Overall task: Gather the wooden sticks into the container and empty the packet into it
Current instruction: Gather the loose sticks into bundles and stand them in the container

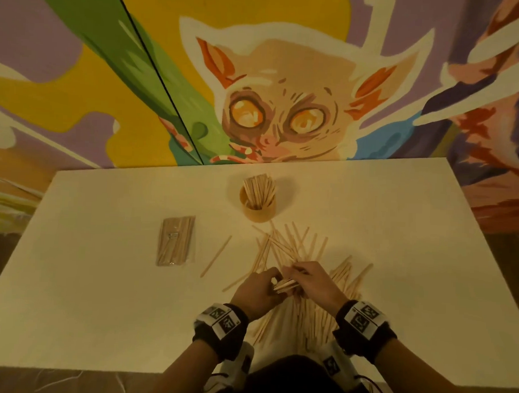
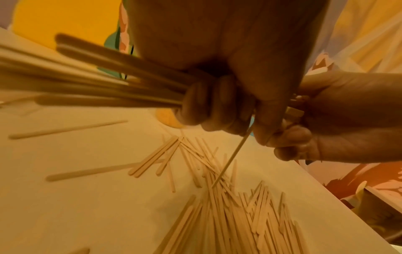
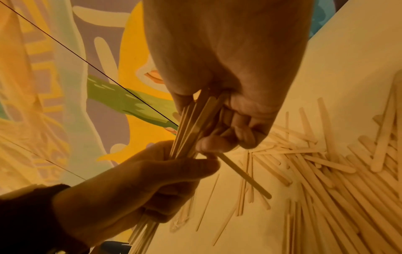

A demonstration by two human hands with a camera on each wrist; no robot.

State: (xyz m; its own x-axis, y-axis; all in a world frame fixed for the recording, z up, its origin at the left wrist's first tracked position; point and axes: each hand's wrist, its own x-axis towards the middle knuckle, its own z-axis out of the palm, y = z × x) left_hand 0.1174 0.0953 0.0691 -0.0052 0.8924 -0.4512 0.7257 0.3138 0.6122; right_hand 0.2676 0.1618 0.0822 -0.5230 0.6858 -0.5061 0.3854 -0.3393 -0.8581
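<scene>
A bundle of wooden sticks [image 1: 285, 285] sits between both hands above the loose pile [image 1: 291, 250]. My left hand [image 1: 256, 290] grips one end of the bundle [image 2: 104, 86], fingers curled round it. My right hand [image 1: 311, 279] grips the other end [image 3: 195, 120], and one stick [image 3: 243, 175] slants down from its fingers. The round wooden container [image 1: 258, 209] stands behind the pile with several sticks upright in it. A clear packet of sticks [image 1: 176, 240] lies flat to the left.
The white table [image 1: 101, 308] ends at a painted wall close behind the container. Two single sticks [image 1: 216, 256] lie between the packet and the pile. More loose sticks [image 1: 304, 321] spread toward the near edge between my wrists.
</scene>
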